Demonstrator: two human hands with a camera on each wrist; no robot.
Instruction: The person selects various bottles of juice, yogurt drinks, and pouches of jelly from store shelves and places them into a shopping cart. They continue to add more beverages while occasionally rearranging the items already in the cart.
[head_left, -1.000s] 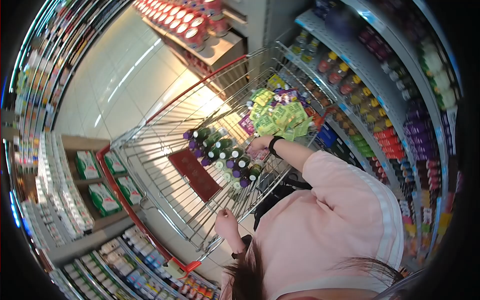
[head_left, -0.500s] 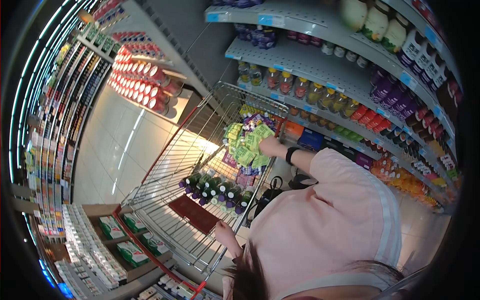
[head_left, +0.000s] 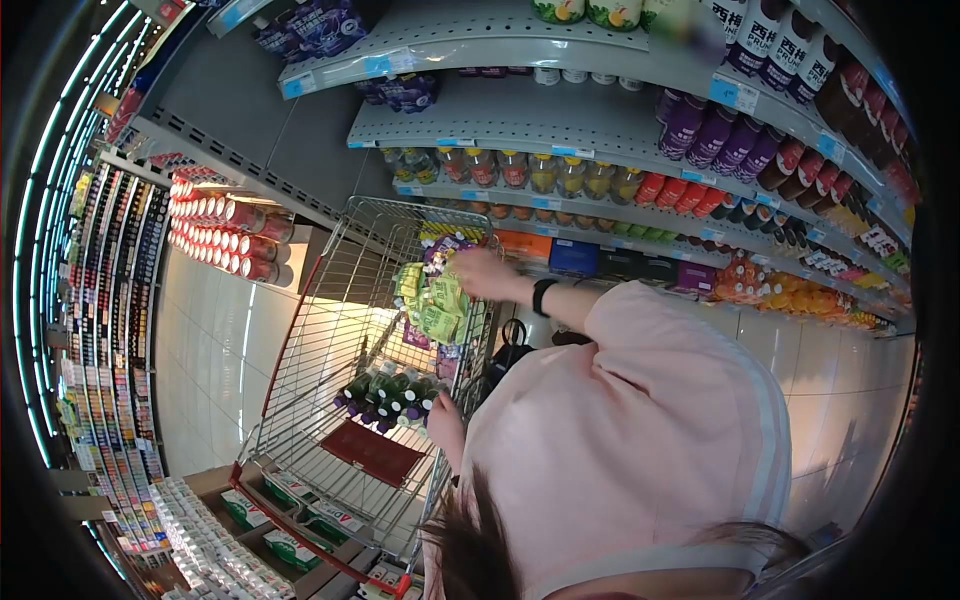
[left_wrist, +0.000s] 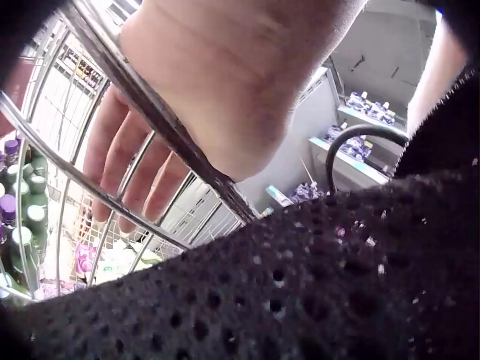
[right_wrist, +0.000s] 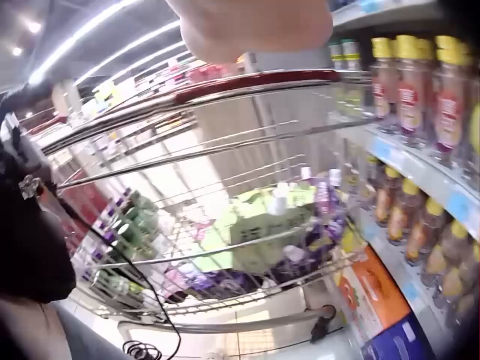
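Observation:
A wire shopping cart with a red panel stands in front of me. My left hand rests at its near side rail; in the left wrist view its loosely straight fingers hang down inside the wires. Green bottles with purple and white caps fill the cart's middle. Light-green spouted pouches are heaped at its far end among purple pouches. My right hand reaches over the far rim beside the heap; its fingers are mostly hidden, and I cannot tell whether they hold anything.
Shelves of drinks run along the right, with yellow-capped bottles, purple bottles and orange boxes lower down. Red-and-white cans are stacked beyond the cart. Cartons stand at the lower left. A black bag is beside the cart.
My right hand has come up from the pink packs in the cart to its far rim. The head view has turned rightward, showing more shelving. My left hand stays at the cart's near side.

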